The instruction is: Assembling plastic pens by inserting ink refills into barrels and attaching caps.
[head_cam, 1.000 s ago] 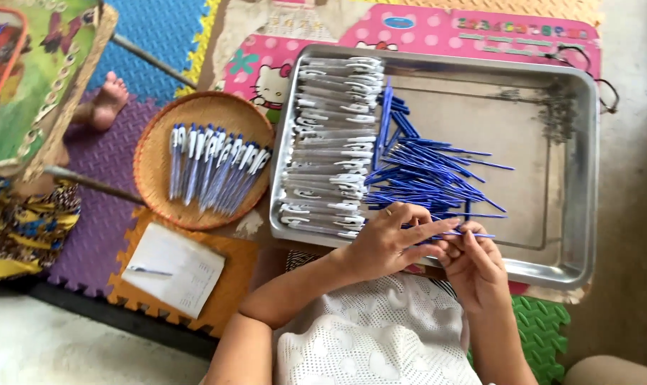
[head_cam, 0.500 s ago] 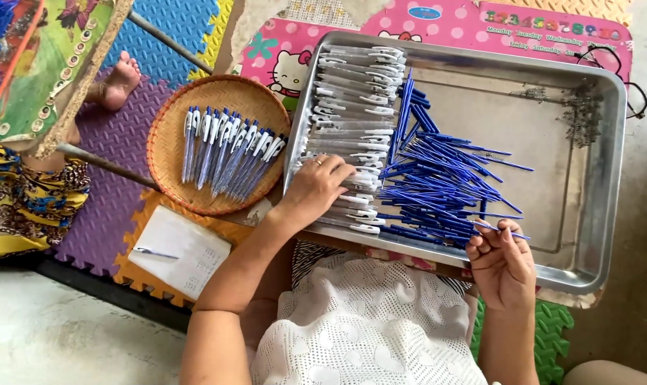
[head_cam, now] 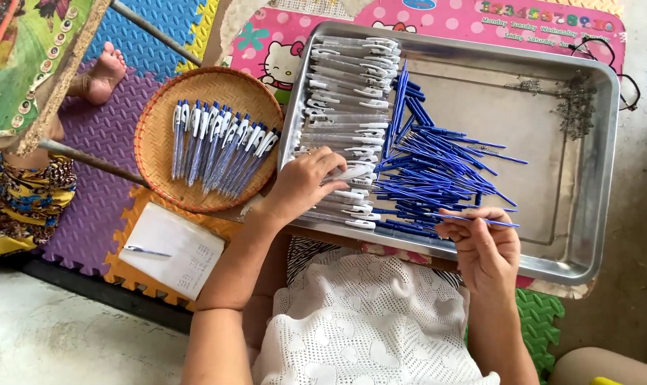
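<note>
A steel tray (head_cam: pixel 587 235) lies in front of me. A stack of clear pen barrels with white clips (head_cam: pixel 348 93) fills its left side, and a heap of blue refills (head_cam: pixel 430 171) lies in the middle. My left hand (head_cam: pixel 306 182) rests on the near end of the barrel stack, fingers closed around one barrel (head_cam: pixel 352 172). My right hand (head_cam: pixel 484 246) hovers at the tray's near edge and pinches a single blue refill (head_cam: pixel 491 222).
A round woven basket (head_cam: pixel 159 160) left of the tray holds several assembled pens (head_cam: pixel 220 146). A white notepad with a pen (head_cam: pixel 168 249) lies below it on coloured foam mats. Another person's bare foot (head_cam: pixel 102 71) is at upper left. Small springs (head_cam: pixel 573 114) sit in the tray's far right.
My left hand left my right hand, reached left to the barrel stack and closed on a barrel. My right hand stayed near the tray's front edge with a refill.
</note>
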